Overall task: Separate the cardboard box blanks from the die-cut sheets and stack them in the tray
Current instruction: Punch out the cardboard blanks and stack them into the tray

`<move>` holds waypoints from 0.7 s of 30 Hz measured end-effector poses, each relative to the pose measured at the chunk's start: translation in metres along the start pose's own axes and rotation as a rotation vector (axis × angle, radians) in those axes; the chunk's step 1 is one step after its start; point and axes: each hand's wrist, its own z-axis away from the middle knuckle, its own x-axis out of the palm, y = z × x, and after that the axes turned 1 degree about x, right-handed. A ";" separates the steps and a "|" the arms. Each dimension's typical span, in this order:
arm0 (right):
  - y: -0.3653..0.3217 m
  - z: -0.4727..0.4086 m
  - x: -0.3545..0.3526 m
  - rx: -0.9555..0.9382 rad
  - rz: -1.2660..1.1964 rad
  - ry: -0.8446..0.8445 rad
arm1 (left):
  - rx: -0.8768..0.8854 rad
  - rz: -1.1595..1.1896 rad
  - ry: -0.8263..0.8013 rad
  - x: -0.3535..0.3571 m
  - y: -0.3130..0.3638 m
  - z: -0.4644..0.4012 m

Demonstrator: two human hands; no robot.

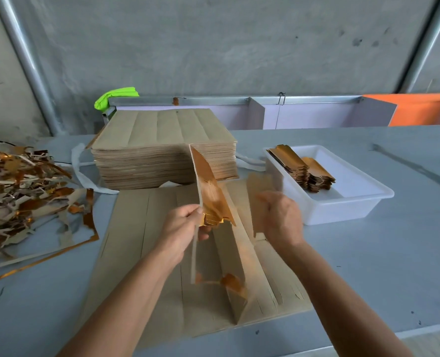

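- A heap of torn offcuts [15, 186], brown and gold, lies far to the left of both hands on the grey table [368, 266].
- A tall stack of die-cut sheets [162, 150] stands beyond the left hand, brown side up, with a bright green object [115, 96] behind its far left corner.
- One die-cut sheet [146, 253] lies flat under both forearms, with slits cut along its length.
- The left hand [180, 228] pinches a box blank [208, 191] between thumb and curled fingers; the blank rises upright and tilted from the grip, with its gold face turned toward the right hand.
- A strip of the sheet is lifted into a ridge just below and between the two hands.
- The right hand [280, 217] is blurred; its fingers curl round a second blank [258, 202], brown side showing, held up just right of the left hand's blank and apart from it.
- The white tray [342, 204] sits just right of the right hand, holding two short stacks of blanks [301, 168] in its far left part.
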 end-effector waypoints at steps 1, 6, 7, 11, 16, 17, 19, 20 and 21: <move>-0.007 -0.002 0.004 -0.079 0.081 -0.050 | 0.010 0.000 -0.031 0.004 0.000 0.001; -0.031 -0.008 0.013 -0.272 -0.117 -0.351 | 0.103 -0.081 -0.109 0.015 -0.003 0.002; -0.032 -0.008 0.013 -0.266 -0.210 -0.413 | 0.111 -0.079 -0.115 0.014 -0.003 0.001; -0.026 -0.010 0.012 -0.269 -0.379 -0.540 | 0.159 -0.077 -0.186 0.005 -0.006 -0.002; -0.018 -0.015 0.018 -0.254 -0.287 -0.498 | 0.186 -0.228 -0.272 -0.002 -0.013 -0.005; -0.016 -0.015 0.019 -0.207 -0.343 -0.512 | 0.214 -0.250 -0.265 -0.003 -0.013 -0.007; -0.009 -0.016 0.019 -0.120 -0.425 -0.517 | 0.253 -0.237 -0.249 -0.005 -0.013 -0.008; -0.007 -0.017 0.019 -0.093 -0.421 -0.499 | 0.261 -0.235 -0.253 -0.007 -0.013 -0.009; -0.007 -0.017 0.020 -0.069 -0.404 -0.474 | 0.271 -0.246 -0.273 -0.007 -0.013 -0.010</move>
